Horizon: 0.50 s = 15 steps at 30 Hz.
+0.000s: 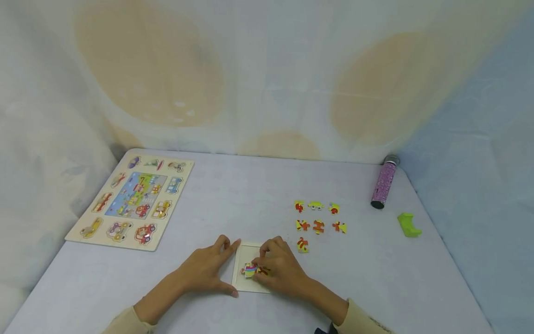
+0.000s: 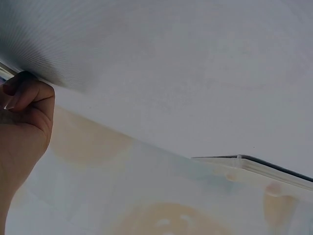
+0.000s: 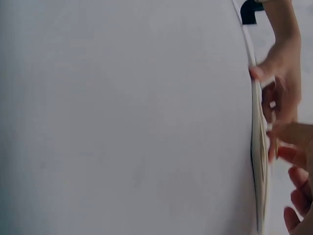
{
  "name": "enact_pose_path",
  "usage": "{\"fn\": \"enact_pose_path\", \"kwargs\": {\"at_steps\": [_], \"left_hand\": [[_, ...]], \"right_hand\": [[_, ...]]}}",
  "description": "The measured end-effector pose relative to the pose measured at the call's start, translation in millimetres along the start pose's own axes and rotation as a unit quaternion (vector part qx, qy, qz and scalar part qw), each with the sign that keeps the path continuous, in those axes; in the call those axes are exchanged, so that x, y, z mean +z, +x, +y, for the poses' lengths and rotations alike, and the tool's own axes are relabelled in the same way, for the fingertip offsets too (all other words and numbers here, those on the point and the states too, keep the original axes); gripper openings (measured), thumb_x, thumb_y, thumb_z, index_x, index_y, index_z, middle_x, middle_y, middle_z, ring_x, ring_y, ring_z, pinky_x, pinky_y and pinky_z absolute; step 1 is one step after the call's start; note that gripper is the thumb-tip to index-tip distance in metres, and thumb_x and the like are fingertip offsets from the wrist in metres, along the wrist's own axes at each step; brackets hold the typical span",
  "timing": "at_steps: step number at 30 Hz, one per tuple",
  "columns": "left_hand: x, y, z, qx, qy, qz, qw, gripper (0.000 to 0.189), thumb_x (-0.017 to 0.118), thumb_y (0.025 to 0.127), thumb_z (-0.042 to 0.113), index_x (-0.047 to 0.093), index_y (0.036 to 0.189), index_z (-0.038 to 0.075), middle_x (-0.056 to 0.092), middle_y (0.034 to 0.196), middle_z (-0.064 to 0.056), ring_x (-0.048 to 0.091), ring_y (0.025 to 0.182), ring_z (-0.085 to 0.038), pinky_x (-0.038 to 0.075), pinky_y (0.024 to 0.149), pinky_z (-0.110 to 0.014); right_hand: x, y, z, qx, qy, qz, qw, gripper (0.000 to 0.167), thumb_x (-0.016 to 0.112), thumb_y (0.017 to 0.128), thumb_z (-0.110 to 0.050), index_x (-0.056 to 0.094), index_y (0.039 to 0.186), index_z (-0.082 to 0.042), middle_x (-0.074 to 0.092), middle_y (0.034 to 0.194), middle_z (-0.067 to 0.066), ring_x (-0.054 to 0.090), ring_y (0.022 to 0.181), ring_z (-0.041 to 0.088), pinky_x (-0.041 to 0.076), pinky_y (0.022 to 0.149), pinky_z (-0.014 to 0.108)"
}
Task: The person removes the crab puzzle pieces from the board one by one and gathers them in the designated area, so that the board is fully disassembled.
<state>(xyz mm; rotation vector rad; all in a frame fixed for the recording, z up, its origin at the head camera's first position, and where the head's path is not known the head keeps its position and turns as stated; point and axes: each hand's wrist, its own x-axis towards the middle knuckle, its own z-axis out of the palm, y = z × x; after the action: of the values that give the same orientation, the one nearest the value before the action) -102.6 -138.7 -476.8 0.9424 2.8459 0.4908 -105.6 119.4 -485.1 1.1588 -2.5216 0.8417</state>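
A small square puzzle tray point(image 1: 246, 254) lies at the near middle of the table. My left hand point(image 1: 206, 268) rests at its left side, index fingertip near the upper corner and thumb near the lower one. Over the tray, my right hand point(image 1: 283, 269) pinches a yellow puzzle piece point(image 1: 249, 270) with coloured stripes, between thumb and fingers. Red and yellow artwork shows beside it, partly covered by the fingers. In the right wrist view both hands meet at the tray's edge point(image 3: 259, 161), seen side-on. The left wrist view shows part of the left hand point(image 2: 29, 112) with bent fingers.
Several loose puzzle pieces point(image 1: 319, 226) lie in rows right of the tray. A larger picture board point(image 1: 167, 229) lies at the left. Toward the right are a purple glittery cylinder point(image 1: 384, 183) and a green curved block point(image 1: 408, 225). Fabric walls point(image 1: 267, 93) enclose the table.
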Motion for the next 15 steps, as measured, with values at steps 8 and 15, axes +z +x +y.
{"fn": "enact_pose_path", "kwargs": {"at_steps": [8, 15], "left_hand": [[5.8, -0.1, -3.9, -0.012, 0.008, -0.005, 0.9999, 0.122, 0.067, 0.059, 0.086, 0.04, 0.152, 0.011, 0.042, 0.12, 0.0, 0.041, 0.069, -0.005, 0.036, 0.057, -0.019], [6.4, 0.6, -3.4, -0.009, 0.008, -0.003, 0.9999, 0.122, 0.067, 0.059, 0.086, 0.041, 0.152, 0.012, 0.042, 0.12, 0.001, 0.041, 0.07, -0.005, 0.036, 0.057, -0.019]], "right_hand": [[-48, -24.5, 39, 0.032, 0.013, 0.012, 0.9993, 0.029, 0.09, 0.071, -0.02, 0.081, 0.098, -0.017, 0.053, 0.096, -0.004, 0.044, 0.097, 0.018, 0.038, 0.082, 0.029], [-83, -56.5, 78, 0.071, -0.034, 0.04, 0.9961, 0.036, 0.093, 0.063, -0.018, 0.082, 0.097, -0.015, 0.052, 0.094, -0.004, 0.044, 0.096, 0.021, 0.035, 0.084, 0.032]]}}
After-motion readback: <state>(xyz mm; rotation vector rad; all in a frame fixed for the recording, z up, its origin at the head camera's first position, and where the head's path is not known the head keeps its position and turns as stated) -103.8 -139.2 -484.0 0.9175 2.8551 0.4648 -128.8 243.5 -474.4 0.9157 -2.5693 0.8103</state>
